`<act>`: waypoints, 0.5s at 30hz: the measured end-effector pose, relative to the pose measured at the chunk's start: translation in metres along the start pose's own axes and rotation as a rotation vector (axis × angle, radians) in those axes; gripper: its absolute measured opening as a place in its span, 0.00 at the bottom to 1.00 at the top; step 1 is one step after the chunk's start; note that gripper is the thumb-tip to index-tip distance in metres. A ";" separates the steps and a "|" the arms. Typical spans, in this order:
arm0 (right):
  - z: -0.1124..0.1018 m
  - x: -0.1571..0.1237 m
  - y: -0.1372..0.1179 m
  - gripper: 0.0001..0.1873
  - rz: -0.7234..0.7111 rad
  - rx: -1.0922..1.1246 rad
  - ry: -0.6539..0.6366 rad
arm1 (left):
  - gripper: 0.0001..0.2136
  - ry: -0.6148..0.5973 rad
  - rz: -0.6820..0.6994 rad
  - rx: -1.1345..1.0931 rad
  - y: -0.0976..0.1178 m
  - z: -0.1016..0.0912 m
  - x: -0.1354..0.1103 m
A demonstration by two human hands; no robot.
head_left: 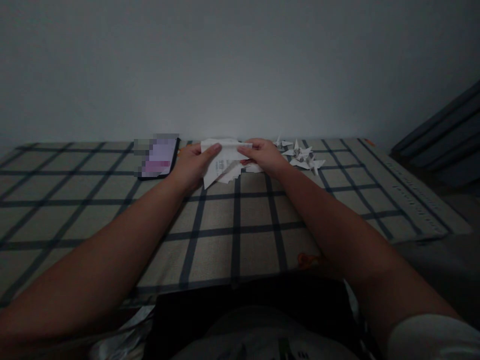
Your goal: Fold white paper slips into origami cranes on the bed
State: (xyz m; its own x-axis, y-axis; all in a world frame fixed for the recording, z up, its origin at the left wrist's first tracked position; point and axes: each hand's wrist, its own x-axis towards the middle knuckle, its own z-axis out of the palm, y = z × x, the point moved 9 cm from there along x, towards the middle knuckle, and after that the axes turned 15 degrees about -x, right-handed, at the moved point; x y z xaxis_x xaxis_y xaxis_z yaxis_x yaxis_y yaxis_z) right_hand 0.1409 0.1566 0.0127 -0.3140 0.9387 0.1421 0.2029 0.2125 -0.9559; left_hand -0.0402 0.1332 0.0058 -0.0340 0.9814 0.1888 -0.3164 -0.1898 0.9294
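Note:
Both my hands hold a white sheet of printed paper (224,161) at the far edge of a checked cloth (240,220), near the wall. My left hand (193,165) pinches the sheet's left side, thumb on top. My right hand (262,154) grips its right side with closed fingers. More white paper pieces (234,172) lie under the sheet. A few folded white paper cranes (303,155) sit just right of my right hand.
A phone (157,156) with a lit screen lies left of my left hand. A plain wall (240,65) rises behind the cloth. Dark folded fabric (442,135) is at the far right. A dark object (255,305) rests on my lap.

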 end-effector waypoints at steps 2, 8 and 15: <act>0.001 0.000 0.001 0.07 0.000 0.009 -0.011 | 0.20 0.010 0.016 0.009 0.001 -0.001 0.000; 0.002 0.001 0.007 0.09 0.046 0.044 -0.014 | 0.21 0.013 0.008 0.019 0.001 0.000 -0.001; 0.003 0.001 0.008 0.11 0.053 0.017 -0.014 | 0.21 0.015 0.084 0.031 0.011 0.001 -0.003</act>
State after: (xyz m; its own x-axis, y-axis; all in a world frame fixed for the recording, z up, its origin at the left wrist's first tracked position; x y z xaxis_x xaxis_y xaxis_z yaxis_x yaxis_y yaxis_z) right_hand 0.1392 0.1588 0.0048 -0.3162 0.9446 0.0876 0.2036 0.1577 -0.9663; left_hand -0.0426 0.1279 0.0158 -0.0729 0.9623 0.2621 -0.2823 -0.2720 0.9200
